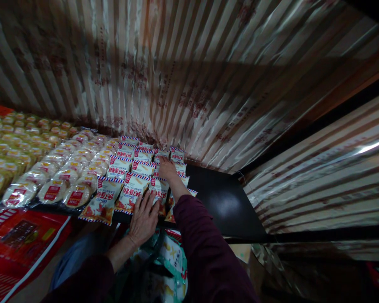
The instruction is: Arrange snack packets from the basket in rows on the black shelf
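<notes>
Rows of white snack packets (131,190) with red lettering and striped red-and-blue edges lie on a black shelf (224,202). My left hand (145,215) rests on the front packets, fingers spread and pointing away from me. Farther back, my right hand (168,169) reaches over the right-hand columns and touches packets near the back row. Its fingertips are partly hidden among the packets, so whether it grips one does not show. My right sleeve covers part of the rightmost front packet.
Left of the packets are rows of clear-wrapped round white cakes (53,191), then yellow-wrapped ones (15,158). A red basket (22,248) stands at lower left. Green-and-white bags (172,261) lie below the shelf edge. Striped plastic sheeting (183,75) hangs behind.
</notes>
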`<state>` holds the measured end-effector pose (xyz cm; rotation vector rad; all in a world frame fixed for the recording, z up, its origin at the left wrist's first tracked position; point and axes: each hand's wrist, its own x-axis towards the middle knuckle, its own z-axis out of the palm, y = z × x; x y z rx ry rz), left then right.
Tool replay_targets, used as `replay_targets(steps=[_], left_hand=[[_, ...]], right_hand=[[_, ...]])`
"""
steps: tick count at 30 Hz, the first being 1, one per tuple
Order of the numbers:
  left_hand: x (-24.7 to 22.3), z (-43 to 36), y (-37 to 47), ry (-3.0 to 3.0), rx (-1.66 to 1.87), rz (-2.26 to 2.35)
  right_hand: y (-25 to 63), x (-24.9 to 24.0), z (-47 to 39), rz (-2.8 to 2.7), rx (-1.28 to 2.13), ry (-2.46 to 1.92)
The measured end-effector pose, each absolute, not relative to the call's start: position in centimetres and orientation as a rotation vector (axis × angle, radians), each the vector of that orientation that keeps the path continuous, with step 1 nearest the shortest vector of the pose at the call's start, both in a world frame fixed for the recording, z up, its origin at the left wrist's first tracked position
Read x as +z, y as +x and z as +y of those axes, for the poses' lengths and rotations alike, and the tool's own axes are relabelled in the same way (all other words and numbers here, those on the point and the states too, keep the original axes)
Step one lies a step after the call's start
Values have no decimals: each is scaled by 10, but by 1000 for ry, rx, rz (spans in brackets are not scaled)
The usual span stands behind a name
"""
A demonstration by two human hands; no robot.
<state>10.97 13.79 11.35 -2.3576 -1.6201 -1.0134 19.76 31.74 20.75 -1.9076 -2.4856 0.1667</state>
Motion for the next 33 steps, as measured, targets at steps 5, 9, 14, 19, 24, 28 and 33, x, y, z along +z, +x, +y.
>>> replay_targets(steps=[5, 9, 14, 19, 24, 28, 33], left_hand=[[112, 139, 110, -2350, -966, -1634], [114, 139, 110, -2347, -997, -1629], [116, 137, 107, -2386, -1047, -1595], [120, 129, 107, -2382, -1079, -1592], [121, 105, 126, -2454, -1038, -1519], [116, 90, 144, -2536, -998, -1459], [110, 89, 152, -2551, -917, -1483]], right_hand=[[195, 207, 327, -2465, 178, -1935], [197, 211, 320, -2438, 165, -1883], [218, 226, 285, -2219, 116, -1764], [273, 229, 220, -1688, -114, -1652], [311, 170, 161, -1315, 97, -1763], [311, 126, 143, -1354, 294, -1790], [301, 121, 147, -1493, 322, -1742]])
